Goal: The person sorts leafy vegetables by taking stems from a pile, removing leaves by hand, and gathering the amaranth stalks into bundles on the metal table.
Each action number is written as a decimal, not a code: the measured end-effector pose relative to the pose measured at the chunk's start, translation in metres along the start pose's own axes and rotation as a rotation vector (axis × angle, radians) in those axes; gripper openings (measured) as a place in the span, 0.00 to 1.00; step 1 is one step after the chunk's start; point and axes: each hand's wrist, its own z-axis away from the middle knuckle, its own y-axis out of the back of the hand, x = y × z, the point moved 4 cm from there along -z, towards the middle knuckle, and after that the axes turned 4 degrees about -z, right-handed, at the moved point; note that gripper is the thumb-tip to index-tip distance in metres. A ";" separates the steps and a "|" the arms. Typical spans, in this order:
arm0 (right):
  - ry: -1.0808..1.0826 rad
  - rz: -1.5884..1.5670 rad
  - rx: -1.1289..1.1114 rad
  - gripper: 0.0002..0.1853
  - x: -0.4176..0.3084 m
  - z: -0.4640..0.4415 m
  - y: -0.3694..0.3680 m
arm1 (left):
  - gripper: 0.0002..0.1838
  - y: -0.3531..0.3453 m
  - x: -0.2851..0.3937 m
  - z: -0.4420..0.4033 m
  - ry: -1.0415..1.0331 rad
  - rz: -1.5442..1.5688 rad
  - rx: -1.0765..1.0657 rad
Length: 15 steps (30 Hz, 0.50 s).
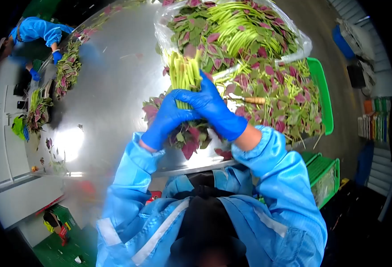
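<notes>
In blue gloves, my left hand [169, 116] and my right hand [214, 107] wrap round a bunch of amaranth greens [185, 73]. Its pale green stems point away from me, and its purple-and-green leaves hang below my hands towards the table edge. Both hands are closed on the bunch, which hides some of the fingers. Just right of my right hand, a wooden-handled tool [254, 100], its thin metal part partly covered, lies on a pile of loose amaranth [285, 98].
A clear plastic bag [303, 43] full of stems lies at the far side of the metal table [111, 102]. A green crate [321, 95] borders the loose pile. At far left, a co-worker's gloved hand [57, 56] touches more greens [69, 69]. Another green crate [325, 178] stands below right.
</notes>
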 end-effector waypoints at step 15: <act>0.322 2.001 0.206 0.13 0.020 0.047 0.224 | 0.24 0.080 0.070 0.089 -0.026 -0.010 0.066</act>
